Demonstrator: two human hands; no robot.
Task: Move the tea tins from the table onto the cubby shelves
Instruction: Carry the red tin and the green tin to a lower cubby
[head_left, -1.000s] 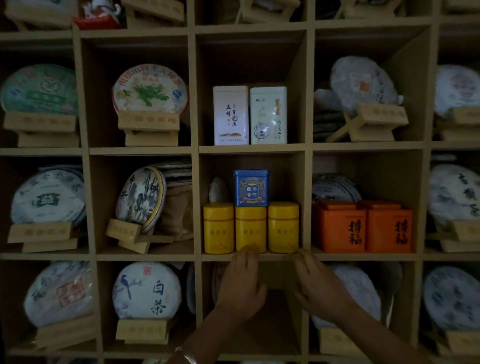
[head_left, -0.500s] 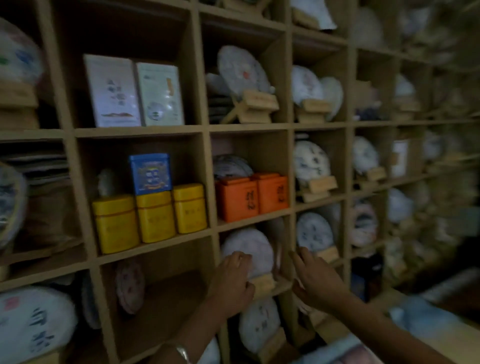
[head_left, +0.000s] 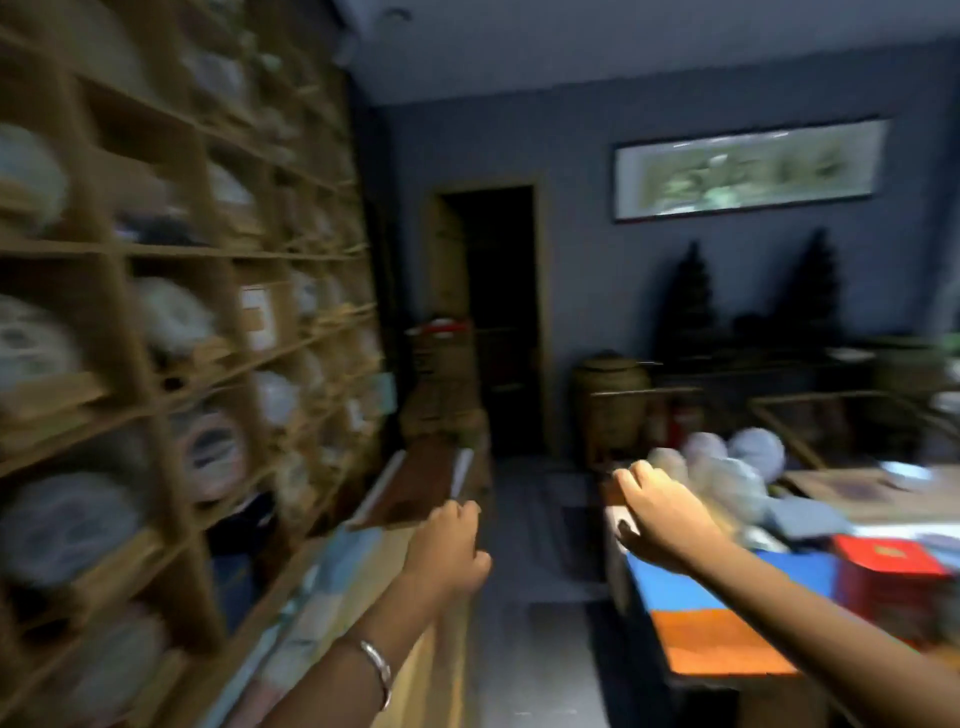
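A second ago the view faced the cubbies head-on, with yellow, blue, orange and white tins on the middle shelves and both hands at the edge below the yellow ones. Half a second ago it had swung right along the shelves. Now the shelves (head_left: 171, 322) run off along the left edge, blurred, and those tins are no longer in sight; the room beyond has come into view, with a dark doorway (head_left: 501, 317) and a long framed picture (head_left: 748, 169) on the blue-grey wall.

No writing can be read anywhere; the blur smears every label. The red tin (head_left: 891, 582) bears a small gold mark on its lid, too soft to make out.

The left hand (head_left: 447, 551), with a silver bracelet (head_left: 379, 670) on its wrist, hangs in the air over the aisle beside the low counter (head_left: 415, 483) under the shelves; its fingers are loosely curled and hold nothing. The right hand (head_left: 662, 512) reaches over the near left corner of the table (head_left: 696, 582), fingers spread and relaxed, holding nothing; whether it touches the table cannot be told.

The red tin stands on the table's blue and orange cover near its right edge, well apart from the right hand. Behind the hand lie pale, blurred bundles (head_left: 727, 462).
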